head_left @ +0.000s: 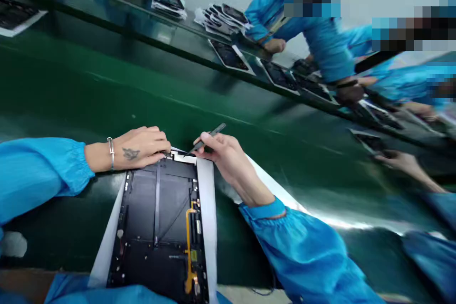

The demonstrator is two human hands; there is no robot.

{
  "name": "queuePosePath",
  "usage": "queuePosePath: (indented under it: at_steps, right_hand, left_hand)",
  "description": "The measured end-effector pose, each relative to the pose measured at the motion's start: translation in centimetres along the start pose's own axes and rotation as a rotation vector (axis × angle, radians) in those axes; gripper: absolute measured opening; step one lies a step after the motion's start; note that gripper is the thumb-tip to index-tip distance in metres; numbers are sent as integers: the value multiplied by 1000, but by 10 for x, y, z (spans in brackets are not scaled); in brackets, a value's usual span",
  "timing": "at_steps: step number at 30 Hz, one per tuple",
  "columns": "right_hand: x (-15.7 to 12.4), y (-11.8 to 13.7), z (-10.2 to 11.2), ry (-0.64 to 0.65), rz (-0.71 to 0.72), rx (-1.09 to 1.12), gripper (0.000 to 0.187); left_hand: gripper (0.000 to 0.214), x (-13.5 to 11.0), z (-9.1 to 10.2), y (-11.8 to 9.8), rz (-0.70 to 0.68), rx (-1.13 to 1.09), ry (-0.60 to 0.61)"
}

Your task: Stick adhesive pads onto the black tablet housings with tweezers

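A black tablet housing (142, 209) lies on white paper (207, 199), with an orange flex cable (188, 235) along its right side. At its far edge runs a white strip (185, 158). My left hand (144, 147) rests on the far left corner, fingers curled down onto the edge; what the fingertips press or hold is hidden. In my right hand (226, 156) is a pair of dark tweezers (213, 134), pinched between thumb and fingers. The tweezer tip points down at the white strip; whether it touches cannot be made out.
A green bench (107, 95) spreads beneath the work. Beyond it, a raised shelf bears several tablet housings (231, 54) and a stack of them (223, 19). Co-workers in blue sleeves (320, 42) work across from me; another person's hand (406, 166) holds a housing at right.
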State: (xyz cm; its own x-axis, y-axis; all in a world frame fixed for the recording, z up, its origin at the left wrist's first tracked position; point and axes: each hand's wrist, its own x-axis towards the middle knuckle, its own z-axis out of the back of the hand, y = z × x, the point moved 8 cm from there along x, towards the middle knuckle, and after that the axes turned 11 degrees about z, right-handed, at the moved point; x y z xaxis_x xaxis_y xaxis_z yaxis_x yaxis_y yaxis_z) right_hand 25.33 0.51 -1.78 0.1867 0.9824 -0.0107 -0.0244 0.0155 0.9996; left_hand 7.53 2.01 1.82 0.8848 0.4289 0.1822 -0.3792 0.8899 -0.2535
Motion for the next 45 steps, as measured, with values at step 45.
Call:
queuePosePath:
  at_steps: [45]
  right_hand:
    - [2,1,-3,32,-2,-17,49]
  left_hand:
    - [19,-1,-1,2,20,13,-5]
